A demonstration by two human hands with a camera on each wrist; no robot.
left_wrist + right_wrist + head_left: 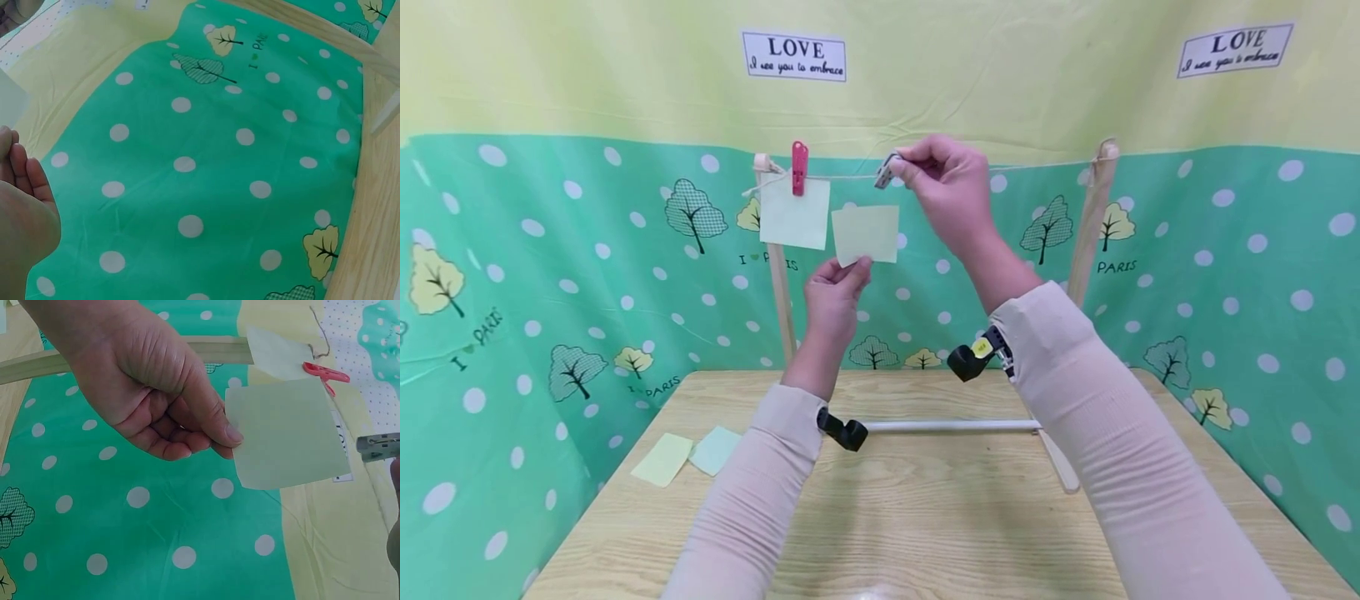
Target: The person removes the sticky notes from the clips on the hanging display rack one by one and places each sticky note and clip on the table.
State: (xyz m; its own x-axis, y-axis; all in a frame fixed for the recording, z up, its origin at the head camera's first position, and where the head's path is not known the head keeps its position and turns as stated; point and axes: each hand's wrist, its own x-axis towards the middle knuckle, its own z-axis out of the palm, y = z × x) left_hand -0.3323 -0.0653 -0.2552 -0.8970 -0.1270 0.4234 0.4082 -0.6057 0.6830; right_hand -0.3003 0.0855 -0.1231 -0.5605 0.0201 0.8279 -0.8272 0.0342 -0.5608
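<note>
My left hand (837, 293) pinches the lower edge of a pale yellow-green paper square (867, 233) between thumb and fingers. The paper stands upright just below the string (850, 177), apart from it in the head view. Above and to the right, my right hand (946, 187) pinches a grey clothespin (889, 170) close to the string. In the right wrist view the grey clothespin (378, 447) points toward the paper without touching it. A red clothespin (800, 169) holds a pale paper square (794, 212) on the string at the left.
Wooden posts (1088, 221) carry the string at both ends. A white rod (951, 426) runs low between their bases on the wooden table (917, 517). Yellow (662, 459) and pale blue (715, 450) paper squares lie at the table's left. Behind hangs a patterned green cloth (955, 292).
</note>
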